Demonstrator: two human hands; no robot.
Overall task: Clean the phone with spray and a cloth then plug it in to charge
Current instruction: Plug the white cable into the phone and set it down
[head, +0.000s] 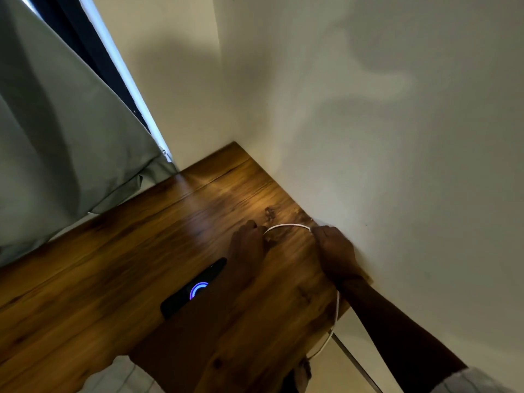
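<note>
Tabletop [113, 265]: wood-grain laminate, warm brown, glossy, with dark knots. A soft glare patch sat toward its far corner at 12 o'clock.

Phone [184, 299]: a slim dark slab with rounded ends. It lay flat on the tabletop at about 7 o'clock from the left hand [247, 245]. The screen was lit, showing a blue-violet arc. The left forearm crossed its near end and hid part of it.

Cable [287, 225]: thin, white, smooth and round in section. It rose in a shallow arch between the two hands, clear of the wood. Beyond the right hand [336, 252] it ran under the wrist toward 6 o'clock and dropped over the tabletop edge. I could not tell where its plug end sat.

Left grip: fingers curled knuckles-up, closed on one end of the arch. The fingertips themselves were hidden in shadow.

Right grip: fist closed around the cable at the other end of the arch, at 3 o'clock from the left hand. It sat close against the wall [368, 137], which was matte off-white plaster carrying soft shadows.

Curtain [56, 137]: grey-green cloth in heavy folds at 9 to 11 o'clock. Its hem was bunched just beside the tabletop's far edge.

A pale sleeve [476, 381] showed on the right arm at 5 o'clock.
</note>
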